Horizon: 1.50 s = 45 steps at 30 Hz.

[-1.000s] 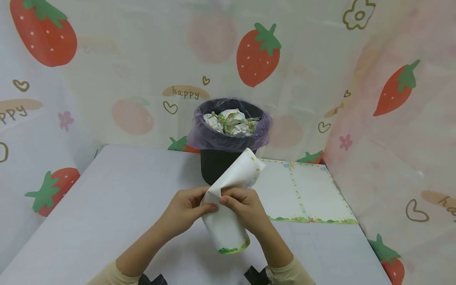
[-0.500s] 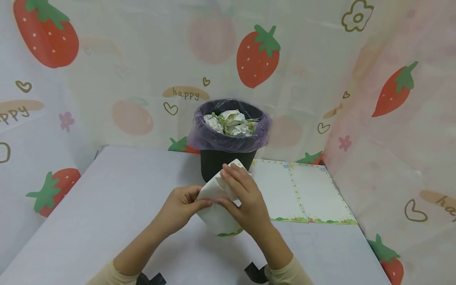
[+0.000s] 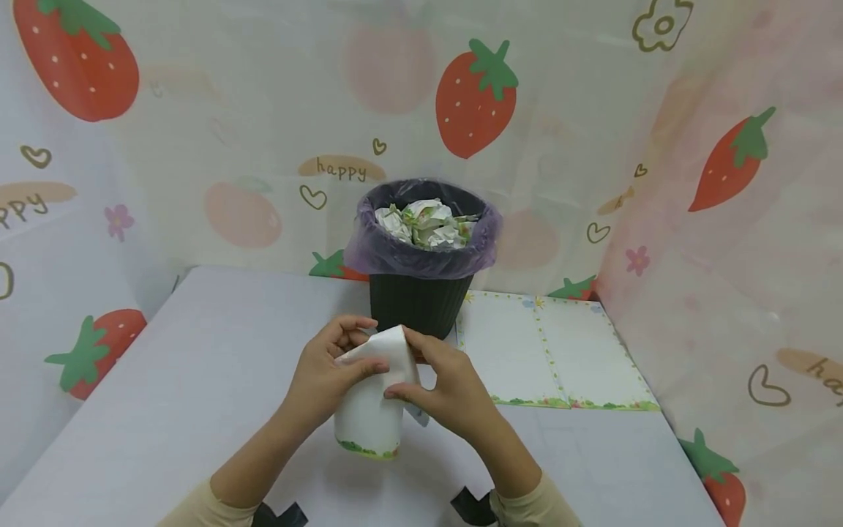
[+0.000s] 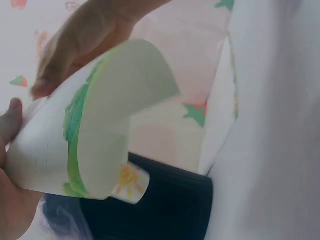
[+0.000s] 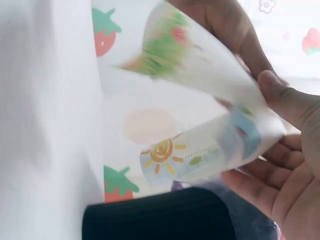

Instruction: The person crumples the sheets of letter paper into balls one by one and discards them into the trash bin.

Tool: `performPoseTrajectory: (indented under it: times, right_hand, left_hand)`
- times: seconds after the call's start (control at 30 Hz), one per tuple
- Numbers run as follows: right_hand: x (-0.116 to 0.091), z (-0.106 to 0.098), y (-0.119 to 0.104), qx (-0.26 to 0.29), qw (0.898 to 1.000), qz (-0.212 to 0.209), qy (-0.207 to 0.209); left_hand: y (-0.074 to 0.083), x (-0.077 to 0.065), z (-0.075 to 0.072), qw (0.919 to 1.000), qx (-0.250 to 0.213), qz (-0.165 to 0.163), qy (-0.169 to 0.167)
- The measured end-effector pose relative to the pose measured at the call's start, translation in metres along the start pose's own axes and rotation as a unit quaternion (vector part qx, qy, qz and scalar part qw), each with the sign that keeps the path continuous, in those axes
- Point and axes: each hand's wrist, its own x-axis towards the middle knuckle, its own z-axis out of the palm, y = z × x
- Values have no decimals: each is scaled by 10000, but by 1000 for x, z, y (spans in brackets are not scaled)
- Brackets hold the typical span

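Between both hands, a white sheet of paper (image 3: 369, 413) with a green printed border is bent over above the table. My left hand (image 3: 329, 373) holds its left side, the thumb across the front. On the right, my right hand (image 3: 444, 377) grips the folded edge between thumb and fingers. From the left wrist view, the curled sheet (image 4: 107, 120) hangs open at its lower end. A printed sun shows on a turned-under part of the sheet (image 5: 200, 150) in the right wrist view. Some fingertips are hidden behind the paper.
Behind the hands stands a black bin (image 3: 418, 300) with a purple bag (image 3: 421, 263) round its rim. Crumpled paper (image 3: 431, 223) fills its top. Flat bordered sheets (image 3: 596, 359) lie right of the bin. Strawberry-print curtains (image 3: 250, 110) enclose the white table (image 3: 197, 380).
The sheet's upper part, which stuck up toward the bin, is now folded down. The right hand rose over it, then came down to its right edge. The paper shifted left.
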Motion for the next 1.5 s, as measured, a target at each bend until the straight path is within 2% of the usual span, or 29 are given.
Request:
performPoseTrajectory:
  times: [0.1, 0.23, 0.33, 0.43, 0.57, 0.73, 0.83, 0.87, 0.93, 1.0, 1.03, 1.1, 1.2, 1.27, 1.5]
  right_hand:
    - [1, 6, -2, 264, 9996, 128, 51]
    - [1, 11, -4, 511, 9967, 548, 302]
    - [1, 9, -5, 693, 9934, 796, 439]
    - [1, 6, -5, 829, 9917, 878, 449]
    - [-1, 3, -2, 1059, 9892, 963, 313]
    - [-2, 5, 0, 1631, 9813, 1021, 25]
    - [-2, 6, 2, 1740, 9796, 999, -98]
    - [-1, 6, 3, 1706, 9798, 1042, -82]
    - [-1, 4, 6, 1741, 9768, 1250, -20]
    - [0, 1, 9, 1929, 9687, 1564, 69]
    - [0, -1, 10, 2068, 9630, 1724, 110]
    - [1, -6, 11, 2393, 9504, 1979, 146]
    - [1, -11, 11, 2724, 9400, 2052, 52]
    - [1, -13, 10, 2896, 9365, 1978, -35]
    - [0, -6, 11, 3499, 9207, 1728, -68]
  left_hand:
    - [-3, -2, 4, 9991, 204, 354, 57]
    - [-5, 0, 5, 9933, 605, 975, 107]
    - [-4, 4, 3, 9893, 796, 1218, 32]
    - [-2, 4, 0, 9925, 590, 1011, -361]
    - [0, 2, -2, 9956, 89, 329, -870]
    - [-1, 3, -2, 9966, 27, -97, -813]
    - [-3, 3, -2, 9975, 51, -102, -700]
    - [-3, 4, -2, 9975, 177, 57, -678]
    - [-4, 4, -2, 9937, 583, 657, -692]
    - [-3, 5, -4, 9821, 986, 1392, -798]
    - [-3, 5, -4, 9734, 1160, 1767, -888]
    - [-1, 6, -7, 9590, 1298, 2237, -1161]
    - [1, 6, -10, 9509, 1244, 2384, -1533]
    - [2, 6, -11, 9499, 1227, 2415, -1562]
    - [-9, 5, -2, 9499, 1148, 2757, -920]
